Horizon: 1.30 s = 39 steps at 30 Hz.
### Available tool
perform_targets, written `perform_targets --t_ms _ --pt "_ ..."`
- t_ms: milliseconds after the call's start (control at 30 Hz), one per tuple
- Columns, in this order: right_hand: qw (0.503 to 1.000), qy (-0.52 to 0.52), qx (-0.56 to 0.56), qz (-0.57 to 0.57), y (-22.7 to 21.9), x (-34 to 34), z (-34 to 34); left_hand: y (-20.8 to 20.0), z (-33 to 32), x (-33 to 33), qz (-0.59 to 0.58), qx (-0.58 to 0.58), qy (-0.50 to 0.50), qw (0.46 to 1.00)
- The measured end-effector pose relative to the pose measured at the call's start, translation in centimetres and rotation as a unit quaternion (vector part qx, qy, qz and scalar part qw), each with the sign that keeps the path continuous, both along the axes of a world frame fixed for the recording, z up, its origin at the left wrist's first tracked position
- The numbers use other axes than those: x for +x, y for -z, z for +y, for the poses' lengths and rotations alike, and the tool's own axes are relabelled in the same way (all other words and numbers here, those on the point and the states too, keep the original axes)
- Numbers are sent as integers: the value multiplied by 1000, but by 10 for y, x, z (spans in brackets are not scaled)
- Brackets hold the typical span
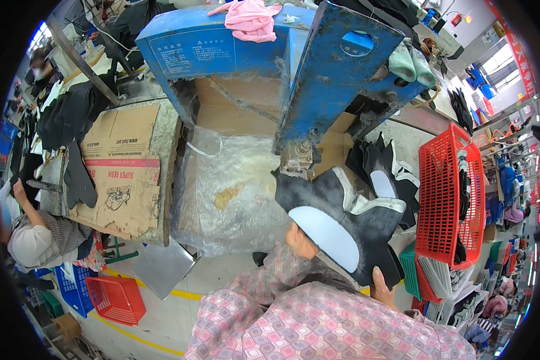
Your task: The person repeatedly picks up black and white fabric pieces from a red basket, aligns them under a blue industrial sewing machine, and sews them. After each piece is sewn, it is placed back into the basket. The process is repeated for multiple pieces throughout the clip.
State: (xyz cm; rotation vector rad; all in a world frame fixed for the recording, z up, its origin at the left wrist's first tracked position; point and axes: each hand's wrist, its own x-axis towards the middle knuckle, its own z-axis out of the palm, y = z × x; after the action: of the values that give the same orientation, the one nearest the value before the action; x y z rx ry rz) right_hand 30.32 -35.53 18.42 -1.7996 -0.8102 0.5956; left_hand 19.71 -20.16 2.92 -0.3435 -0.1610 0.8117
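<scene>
A black shoe upper piece (336,198) with a ragged pale lining edge is in front of me, its far left corner close under the machine's working head (297,157). A white half-oval patch (327,237) lies on the piece's near side. My left hand (301,241) grips the near left edge by the patch, fingers curled. My right hand (382,290) pinches the near right corner, thumb on top and the other fingers hidden underneath. Beyond the piece, a stack of similar black pieces (384,165) with white patches rests on the table.
The blue machine (222,48) stands ahead, a pink cloth (249,19) on top. Clear plastic sheeting (240,186) covers the surface beside its head. Cardboard (120,174) lies at left; a red basket (450,198) stands at right. Another person (42,240) works at far left.
</scene>
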Motion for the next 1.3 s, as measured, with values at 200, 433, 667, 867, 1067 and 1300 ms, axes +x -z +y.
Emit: perform_targets --t_ms 200,433,667,867,1067,1300 --pt "997 -29 -34 -57 13 10 15 4 25 -1 42 14 -11 999" --pt "927 125 72 347 31 18 39 -15 65 13 160 9 -8 987" --pt "939 70 95 322 55 62 109 -7 129 -81 288 11 36 957" --pt "976 45 -41 208 78 82 187 18 189 -153 373 149 -32 915" --pt "966 -25 -15 259 55 93 203 -11 183 -158 234 254 -29 938" --pt "951 -80 0 297 100 47 232 -19 187 -233 318 232 -118 911"
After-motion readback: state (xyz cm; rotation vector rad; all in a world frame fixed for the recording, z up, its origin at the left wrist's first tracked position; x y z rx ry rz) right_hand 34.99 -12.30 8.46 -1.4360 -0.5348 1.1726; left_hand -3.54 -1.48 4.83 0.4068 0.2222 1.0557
